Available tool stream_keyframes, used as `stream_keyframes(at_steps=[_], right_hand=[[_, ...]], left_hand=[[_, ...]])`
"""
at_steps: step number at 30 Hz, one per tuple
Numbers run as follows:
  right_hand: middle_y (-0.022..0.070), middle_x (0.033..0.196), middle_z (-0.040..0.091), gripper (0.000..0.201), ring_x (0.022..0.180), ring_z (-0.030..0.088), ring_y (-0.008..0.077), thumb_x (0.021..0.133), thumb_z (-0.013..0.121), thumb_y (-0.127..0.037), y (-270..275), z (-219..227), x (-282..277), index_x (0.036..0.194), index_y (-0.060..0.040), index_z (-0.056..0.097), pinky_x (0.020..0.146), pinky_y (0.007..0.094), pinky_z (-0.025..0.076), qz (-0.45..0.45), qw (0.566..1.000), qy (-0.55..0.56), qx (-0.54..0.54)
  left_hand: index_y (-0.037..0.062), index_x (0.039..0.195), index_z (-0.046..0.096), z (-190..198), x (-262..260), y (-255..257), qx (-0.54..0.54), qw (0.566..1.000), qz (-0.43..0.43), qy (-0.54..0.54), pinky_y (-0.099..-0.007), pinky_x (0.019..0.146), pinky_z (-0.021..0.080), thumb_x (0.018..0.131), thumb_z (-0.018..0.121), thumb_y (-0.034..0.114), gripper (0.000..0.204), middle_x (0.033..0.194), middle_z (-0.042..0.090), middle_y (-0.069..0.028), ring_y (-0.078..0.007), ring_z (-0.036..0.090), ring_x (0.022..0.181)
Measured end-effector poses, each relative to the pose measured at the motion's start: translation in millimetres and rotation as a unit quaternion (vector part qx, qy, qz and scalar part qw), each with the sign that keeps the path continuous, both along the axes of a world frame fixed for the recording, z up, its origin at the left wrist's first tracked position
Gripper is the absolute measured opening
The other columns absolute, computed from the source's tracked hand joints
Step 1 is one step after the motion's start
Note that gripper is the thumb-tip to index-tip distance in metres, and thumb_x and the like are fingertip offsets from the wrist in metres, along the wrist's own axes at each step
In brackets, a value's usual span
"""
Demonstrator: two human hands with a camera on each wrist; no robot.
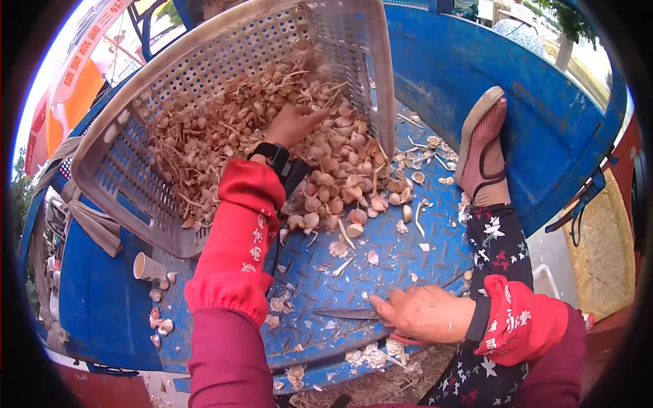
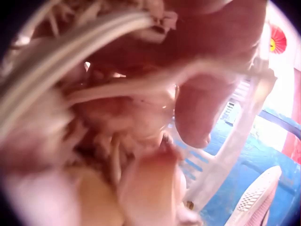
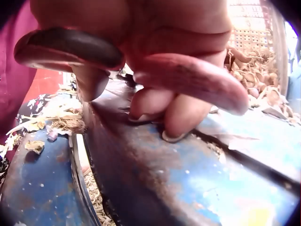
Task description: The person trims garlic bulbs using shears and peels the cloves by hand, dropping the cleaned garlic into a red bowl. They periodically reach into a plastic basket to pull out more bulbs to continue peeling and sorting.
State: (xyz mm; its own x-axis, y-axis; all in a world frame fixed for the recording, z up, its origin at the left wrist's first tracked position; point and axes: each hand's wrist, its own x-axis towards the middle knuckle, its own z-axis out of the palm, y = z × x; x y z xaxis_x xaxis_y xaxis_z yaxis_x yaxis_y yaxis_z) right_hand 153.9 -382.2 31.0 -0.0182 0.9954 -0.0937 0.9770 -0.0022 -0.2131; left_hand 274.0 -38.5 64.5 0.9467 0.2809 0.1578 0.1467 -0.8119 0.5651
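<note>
In the head view the left hand (image 1: 294,126) reaches into a tipped plastic crate (image 1: 129,156), touching the heap of garlic (image 1: 252,102). Close up in the left wrist view, its fingers (image 2: 200,108) lie among bulbs and dry stems (image 2: 127,89); whether it grips one is unclear. The right hand (image 1: 425,314) rests low on the blue metal bed and holds scissors, their blades (image 1: 347,313) pointing left. Red and dark handle loops (image 3: 193,80) show around the right hand's fingers (image 3: 186,113) in the right wrist view.
Loose bulbs (image 1: 357,216) spill from the crate's open side onto the blue bed (image 1: 306,272). A paper cup (image 1: 148,267) lies at the left near scattered cloves. A foot in a pink shoe (image 1: 481,136) is at the right, against the blue side wall (image 1: 530,122).
</note>
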Motion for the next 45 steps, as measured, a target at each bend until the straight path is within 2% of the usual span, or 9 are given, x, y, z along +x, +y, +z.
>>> stream_keyframes(at_steps=[5, 14, 18, 22, 26, 29, 32, 42, 45], right_hand=[[0.0147, 0.075, 0.051, 0.048, 0.061, 0.058, 0.0282, 0.076, 0.058, -0.023, 2, 3, 11, 0.113, 0.0032, 0.043, 0.050, 0.0357, 0.047, -0.030, 0.999, 0.025, -0.004], [0.0159, 0.075, 0.053, 0.035, 0.068, 0.057, 0.0328, 0.074, 0.058, -0.017, 0, 11, 25, 0.102, 0.0008, 0.049, 0.060, 0.0406, 0.047, -0.127, 0.990, 0.006, 0.054], [0.0156, 0.079, 0.052, 0.032, 0.073, 0.056, 0.0338, 0.073, 0.062, -0.019, -1, -8, 23, 0.099, -0.0050, 0.050, 0.061, 0.0420, 0.044, -0.084, 0.990, 0.020, 0.108], [0.0165, 0.083, 0.054, 0.026, 0.079, 0.056, 0.0340, 0.073, 0.061, -0.022, -4, -6, 22, 0.090, -0.0051, 0.051, 0.069, 0.0428, 0.044, -0.107, 0.991, 0.022, 0.073], [0.0164, 0.080, 0.055, 0.025, 0.075, 0.058, 0.0335, 0.073, 0.061, -0.023, -2, -10, 24, 0.087, -0.0046, 0.053, 0.065, 0.0426, 0.046, -0.074, 0.994, 0.030, 0.073], [0.0152, 0.080, 0.056, 0.025, 0.075, 0.058, 0.0325, 0.073, 0.061, -0.023, -4, -7, 24, 0.088, -0.0048, 0.053, 0.064, 0.0420, 0.046, -0.069, 0.995, 0.014, 0.075], [0.0151, 0.081, 0.056, 0.026, 0.076, 0.058, 0.0319, 0.072, 0.061, -0.024, -4, -9, 26, 0.088, -0.0051, 0.053, 0.065, 0.0419, 0.046, -0.075, 0.994, 0.010, 0.079], [0.0152, 0.076, 0.054, 0.032, 0.067, 0.058, 0.0340, 0.069, 0.063, -0.024, -11, -14, 20, 0.092, -0.0066, 0.050, 0.055, 0.0422, 0.046, -0.062, 0.995, 0.016, 0.081], [0.0143, 0.074, 0.055, 0.029, 0.069, 0.058, 0.0328, 0.069, 0.063, -0.024, -10, -16, 21, 0.087, -0.0053, 0.050, 0.058, 0.0425, 0.046, -0.068, 0.993, 0.047, 0.080]], left_hand=[[0.0011, 0.121, 0.044, -34, 74, 35, 0.010, 0.988, 0.132, -0.085, -0.0342, 0.080, 0.043, 0.072, 0.055, 0.055, 0.074, 0.107, 0.055, -0.0209, -0.0302, 0.054, 0.099], [0.0012, 0.114, 0.051, -21, 20, -7, -0.026, 0.999, -0.014, 0.032, -0.0340, 0.089, 0.037, 0.070, 0.057, 0.049, 0.065, 0.113, 0.053, -0.0196, -0.0290, 0.050, 0.106], [0.0035, 0.110, 0.055, -53, 0, -10, 0.004, 0.999, 0.004, 0.034, -0.0283, 0.062, 0.042, 0.070, 0.060, 0.050, 0.061, 0.083, 0.060, -0.0080, -0.0157, 0.054, 0.068], [0.0005, 0.110, 0.055, -24, -50, -31, -0.152, 0.944, -0.094, 0.276, -0.0297, 0.085, 0.040, 0.078, 0.053, 0.047, 0.057, 0.105, 0.054, -0.0148, -0.0205, 0.052, 0.100], [0.0008, 0.127, 0.038, -36, -48, -38, 0.007, 1.000, -0.012, -0.017, -0.0322, 0.101, 0.026, 0.079, 0.048, 0.052, 0.070, 0.130, 0.037, -0.0188, -0.0277, 0.035, 0.122], [0.0009, 0.130, 0.032, -37, -10, -60, -0.125, 0.991, -0.050, -0.018, -0.0322, 0.102, 0.024, 0.078, 0.049, 0.053, 0.076, 0.133, 0.034, -0.0189, -0.0280, 0.031, 0.124], [0.0081, 0.129, 0.036, -52, 13, -82, 0.185, 0.979, -0.071, 0.038, -0.0385, 0.096, 0.031, 0.071, 0.052, 0.056, 0.076, 0.127, 0.038, -0.0247, -0.0396, 0.038, 0.117], [0.0155, 0.129, 0.039, -38, -101, -92, 0.079, 0.976, -0.150, 0.134, -0.0443, 0.103, 0.017, 0.075, 0.059, 0.044, 0.064, 0.136, 0.021, -0.0245, -0.0416, 0.019, 0.125], [0.0110, 0.124, 0.046, -38, -117, -31, 0.002, 0.983, -0.182, -0.015, -0.0272, 0.077, 0.047, 0.073, 0.064, 0.023, 0.056, 0.138, 0.023, -0.0167, -0.0224, 0.039, 0.114]])
